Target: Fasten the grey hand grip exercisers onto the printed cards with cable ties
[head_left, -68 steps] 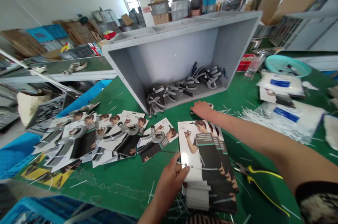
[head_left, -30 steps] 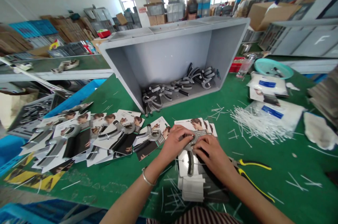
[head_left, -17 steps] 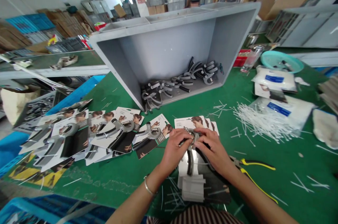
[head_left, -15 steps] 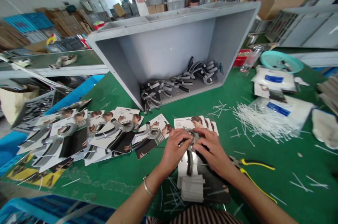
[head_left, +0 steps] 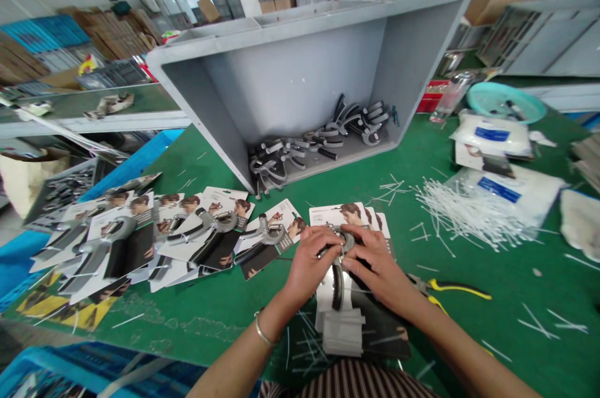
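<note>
Between my two hands is a grey and black hand grip strengthener [head_left: 337,288], lying on a stack of printed backing cards [head_left: 324,215]. My left hand [head_left: 309,263] is closed on its round spring end from the left, fingers bent and thumb pressed in. From the right, my right hand [head_left: 380,270] pinches the same end, its fingertips close to those of the left. The fingers hide most of the coil, and whether a zip tie is between them cannot be made out. One black-faced handle points down toward me over the cards.
Carded grip strengtheners [head_left: 213,229] overlap at the left. A grey crate [head_left: 300,79] on its side holds loose ones. White zip ties [head_left: 464,213] are heaped at the right, near yellow-handled pliers [head_left: 454,287]. A turquoise plate [head_left: 509,103] and plastic bags [head_left: 492,135] stand behind.
The view has shifted slightly. Both hands stay at the spring end of the grip strengthener with only small finger movement, and my right forearm now covers more of the pliers' lower handle.
</note>
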`<control>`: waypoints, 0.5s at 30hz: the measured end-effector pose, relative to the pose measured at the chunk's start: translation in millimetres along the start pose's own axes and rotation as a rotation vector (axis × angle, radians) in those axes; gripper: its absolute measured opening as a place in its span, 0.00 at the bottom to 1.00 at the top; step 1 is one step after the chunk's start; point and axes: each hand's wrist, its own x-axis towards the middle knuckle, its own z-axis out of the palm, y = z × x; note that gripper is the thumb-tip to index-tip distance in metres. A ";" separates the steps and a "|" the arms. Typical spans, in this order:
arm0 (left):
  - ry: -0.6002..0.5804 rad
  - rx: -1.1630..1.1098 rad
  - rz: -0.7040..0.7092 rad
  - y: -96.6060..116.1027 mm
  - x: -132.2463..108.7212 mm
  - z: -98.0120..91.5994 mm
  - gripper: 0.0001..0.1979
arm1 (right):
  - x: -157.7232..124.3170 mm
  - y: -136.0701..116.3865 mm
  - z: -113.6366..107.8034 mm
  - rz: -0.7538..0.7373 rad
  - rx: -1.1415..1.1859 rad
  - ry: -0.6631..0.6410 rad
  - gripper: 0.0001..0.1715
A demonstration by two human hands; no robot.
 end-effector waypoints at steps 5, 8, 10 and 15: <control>0.006 0.013 0.016 -1.1 -1.8 0.7 0.05 | -0.4 0.1 0.0 0.013 -0.007 0.008 0.12; 0.005 0.040 0.052 -2.5 -3.5 0.1 0.05 | 0.5 1.1 1.6 0.026 0.016 0.015 0.12; -0.026 0.063 0.104 -3.0 -4.6 -1.2 0.06 | 1.8 2.4 3.3 0.043 0.048 0.042 0.13; -0.070 0.000 0.068 2.3 -2.7 -7.9 0.06 | 5.3 5.0 3.6 0.046 0.081 0.053 0.13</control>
